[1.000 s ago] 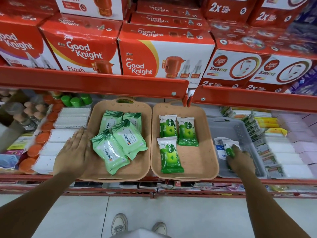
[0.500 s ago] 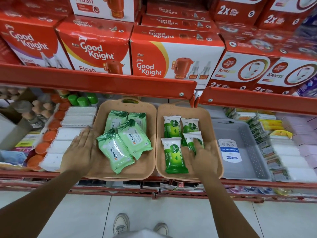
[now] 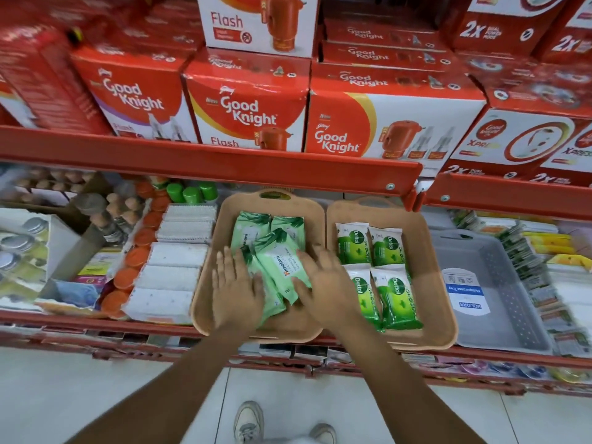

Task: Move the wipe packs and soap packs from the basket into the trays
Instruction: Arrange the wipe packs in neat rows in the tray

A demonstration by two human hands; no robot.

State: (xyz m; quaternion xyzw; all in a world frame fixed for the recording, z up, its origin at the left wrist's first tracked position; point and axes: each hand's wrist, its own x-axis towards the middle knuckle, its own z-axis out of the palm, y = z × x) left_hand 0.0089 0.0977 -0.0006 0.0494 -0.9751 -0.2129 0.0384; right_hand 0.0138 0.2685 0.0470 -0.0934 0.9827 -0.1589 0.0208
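Several light green wipe packs (image 3: 282,264) lie overlapping in the left beige tray (image 3: 221,213). Several green Dettol soap packs (image 3: 395,293) lie in two rows in the right beige tray (image 3: 431,283). The grey basket (image 3: 506,318) to the right holds only its paper label. My left hand (image 3: 235,291) rests flat, fingers spread, on the left side of the front wipe packs. My right hand (image 3: 326,286) lies with fingers apart against their right side, partly over the rims between the two trays. Neither hand grips a pack.
Both trays and the basket sit on a red store shelf (image 3: 96,322). White boxes (image 3: 173,277) and orange caps (image 3: 128,274) stand left of the trays, small packets (image 3: 525,261) right of the basket. A higher red shelf with Good Knight boxes (image 3: 246,113) overhangs.
My right hand carried a soap pack from the basket into the right tray, let it go and moved left to the wipe packs. My left hand slid from the tray's left rim onto them.
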